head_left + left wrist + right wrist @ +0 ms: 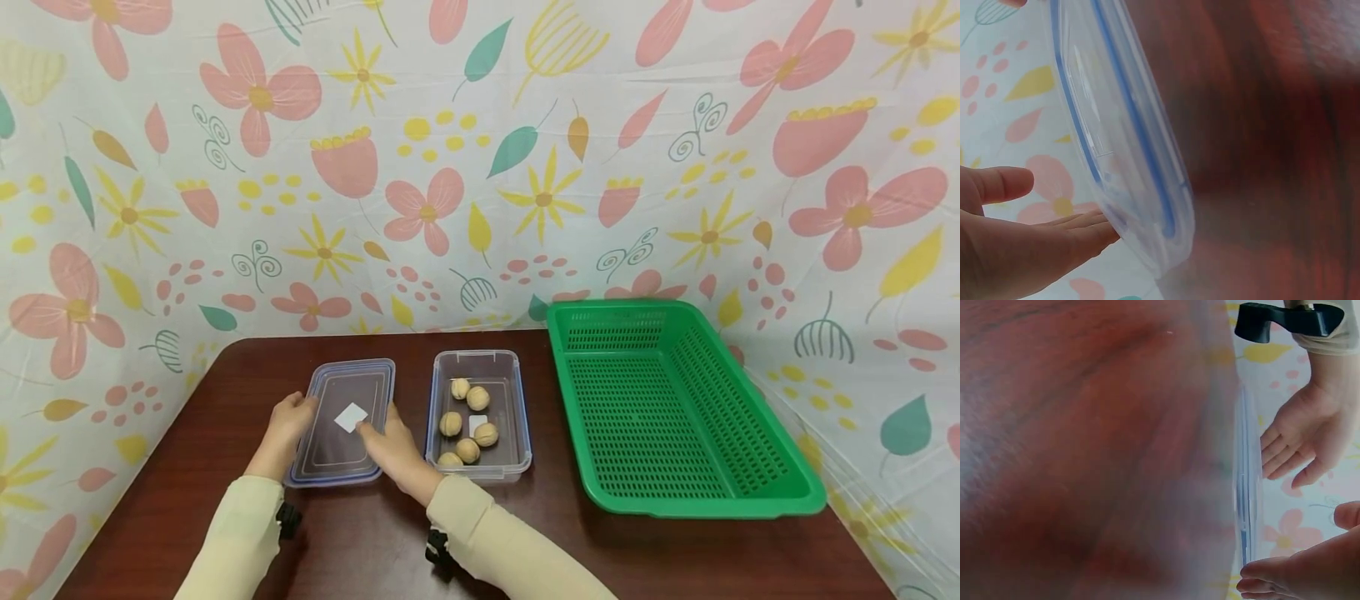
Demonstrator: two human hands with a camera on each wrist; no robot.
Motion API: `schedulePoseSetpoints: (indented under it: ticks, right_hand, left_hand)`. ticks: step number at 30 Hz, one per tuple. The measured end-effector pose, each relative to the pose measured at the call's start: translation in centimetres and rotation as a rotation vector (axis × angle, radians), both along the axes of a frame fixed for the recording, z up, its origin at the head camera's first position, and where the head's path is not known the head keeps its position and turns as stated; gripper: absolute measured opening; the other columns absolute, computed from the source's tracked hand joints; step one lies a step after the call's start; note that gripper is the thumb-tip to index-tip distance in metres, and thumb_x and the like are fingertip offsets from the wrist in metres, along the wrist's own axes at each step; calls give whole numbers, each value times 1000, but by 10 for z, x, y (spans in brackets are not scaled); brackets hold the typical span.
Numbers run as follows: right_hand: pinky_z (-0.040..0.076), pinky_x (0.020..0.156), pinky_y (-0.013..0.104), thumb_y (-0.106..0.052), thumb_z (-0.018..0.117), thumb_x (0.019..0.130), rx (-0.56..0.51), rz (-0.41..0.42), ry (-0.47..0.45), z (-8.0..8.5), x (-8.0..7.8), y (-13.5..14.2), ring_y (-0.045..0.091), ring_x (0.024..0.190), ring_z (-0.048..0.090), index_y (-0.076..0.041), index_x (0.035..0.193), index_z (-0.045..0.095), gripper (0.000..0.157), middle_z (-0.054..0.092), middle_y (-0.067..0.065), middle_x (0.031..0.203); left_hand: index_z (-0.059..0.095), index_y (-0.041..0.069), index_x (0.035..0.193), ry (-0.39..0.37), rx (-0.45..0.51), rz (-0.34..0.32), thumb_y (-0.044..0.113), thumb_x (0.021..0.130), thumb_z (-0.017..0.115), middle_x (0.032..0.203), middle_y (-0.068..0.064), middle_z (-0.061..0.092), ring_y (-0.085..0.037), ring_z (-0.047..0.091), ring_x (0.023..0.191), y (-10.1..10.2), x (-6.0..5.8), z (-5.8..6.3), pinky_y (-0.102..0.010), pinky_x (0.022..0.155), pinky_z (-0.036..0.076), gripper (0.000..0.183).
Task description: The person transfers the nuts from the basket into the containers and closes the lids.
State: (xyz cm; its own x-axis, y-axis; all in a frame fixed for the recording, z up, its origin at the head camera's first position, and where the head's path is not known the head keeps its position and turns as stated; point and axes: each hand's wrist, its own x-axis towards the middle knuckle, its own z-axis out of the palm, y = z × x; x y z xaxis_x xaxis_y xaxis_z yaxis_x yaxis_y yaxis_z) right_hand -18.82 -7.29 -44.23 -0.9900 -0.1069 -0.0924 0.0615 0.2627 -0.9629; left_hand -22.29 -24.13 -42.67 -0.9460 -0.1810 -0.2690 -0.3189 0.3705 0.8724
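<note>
A flat clear plastic lid (337,450) with blue seal lines along its rim lies on the left part of the table, a white label (350,417) near its middle. My left hand (291,425) is at its left edge; the left wrist view shows straight fingers (1082,225) touching the rim, thumb held apart. My right hand (401,450) is at the opposite edge, its fingertips (1257,572) against the rim and its thumb raised. Beside my right hand stands a lidless clear box (524,417) with several walnuts (450,423) inside.
A large green plastic basket (697,505) stands on the right side of the dark wooden table (517,533). Behind the table hangs a white flower-print cloth (465,108). A black strap device (1291,320) sits at my left wrist.
</note>
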Motion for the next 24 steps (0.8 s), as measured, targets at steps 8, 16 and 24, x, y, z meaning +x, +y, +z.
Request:
schedulePoseSetpoints:
  ticks: [8,16,24]
  right_hand:
    - [28,102,43,-34,53,85,-16,4,2,20,-6,8,34,123,34,4,138,19,74,33,25,134]
    - [24,104,42,-35,49,87,22,16,38,45,-20,28,32,127,27,1,140,14,73,25,21,140]
    - [19,106,41,-32,48,88,68,-11,115,59,-29,50,31,130,21,4,139,16,69,22,21,141]
  left_hand:
    - [3,-8,138,47,60,15,18,93,34,141,-30,11,-40,14,129,9,1,19,-45,106,15,60]
    - [4,-5,139,155,111,33,16,93,35,143,-26,11,-35,14,131,28,-2,43,-42,107,14,59]
    - [6,-3,140,223,205,53,13,93,36,143,-24,14,-32,16,131,51,-3,63,-39,107,16,58]
